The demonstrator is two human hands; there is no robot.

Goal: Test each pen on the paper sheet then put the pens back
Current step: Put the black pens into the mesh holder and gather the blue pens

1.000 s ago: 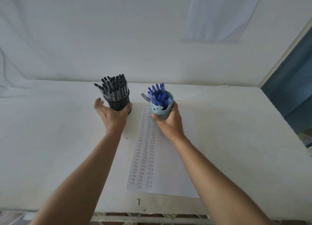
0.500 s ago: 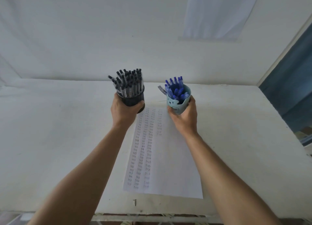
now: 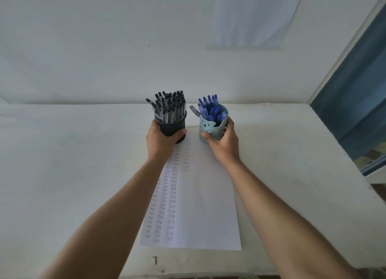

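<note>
Upright — left hand (image 3: 160, 141) grips black cylinder (image 3: 172, 126), right hand (image 3: 225, 145) smooth blue cup (image 3: 210, 126)

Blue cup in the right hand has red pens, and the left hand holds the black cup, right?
No. The head view shows blue pens, not red, in the blue cup. The right hand does hold it, and the left hand holds the black cup.

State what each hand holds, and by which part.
The left hand grips the black cup around its lower wall; right hand grips the blue cup likewise.
</note>
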